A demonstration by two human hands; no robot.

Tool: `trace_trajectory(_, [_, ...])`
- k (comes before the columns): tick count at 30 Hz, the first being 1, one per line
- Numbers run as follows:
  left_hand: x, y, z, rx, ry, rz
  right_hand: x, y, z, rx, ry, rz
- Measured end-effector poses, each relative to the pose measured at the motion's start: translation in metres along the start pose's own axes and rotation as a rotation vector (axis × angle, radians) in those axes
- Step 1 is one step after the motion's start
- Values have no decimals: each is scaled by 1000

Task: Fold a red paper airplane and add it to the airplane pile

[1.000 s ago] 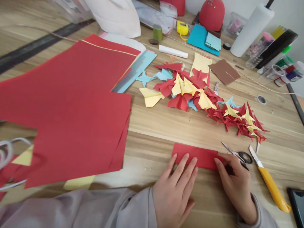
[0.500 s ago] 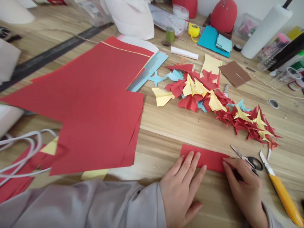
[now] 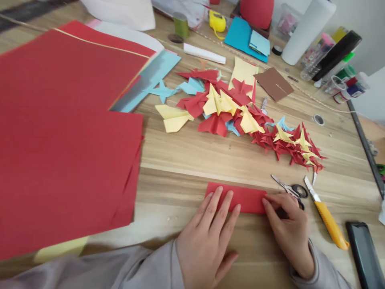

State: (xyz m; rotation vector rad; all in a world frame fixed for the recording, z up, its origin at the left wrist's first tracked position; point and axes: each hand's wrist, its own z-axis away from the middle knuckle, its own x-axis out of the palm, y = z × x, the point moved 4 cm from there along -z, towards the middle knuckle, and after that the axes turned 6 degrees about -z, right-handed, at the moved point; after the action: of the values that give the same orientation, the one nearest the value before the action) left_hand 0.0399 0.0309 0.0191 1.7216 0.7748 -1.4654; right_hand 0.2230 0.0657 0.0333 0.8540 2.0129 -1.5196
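Left hand [image 3: 207, 237] lies flat, fingers extended and slightly apart, over the left part of a red paper strip [image 3: 248, 200] on the wooden table [image 3: 180, 160]. Right hand [image 3: 288, 226] is nearly closed, pinching the strip's right end between thumb and forefinger. Black-handled scissors [image 3: 291, 189] and a yellow-handled knife [image 3: 331, 224] lie near it.
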Motion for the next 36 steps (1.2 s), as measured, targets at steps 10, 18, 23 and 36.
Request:
trace_trajectory(10, [3,-3,1,28,119,24,1,-3,0,4,-11,31])
trace_trajectory(18, [0,-2,1,19,102,22,2,-8,-1,-34,-20,19])
trace_trajectory(23, [0,-3,0,29,103,13,3,-8,-1,-19,-20,32])
trace_trajectory(36, [0,-3,-2,21,56,2,3,-9,-3,-53,-15,61])
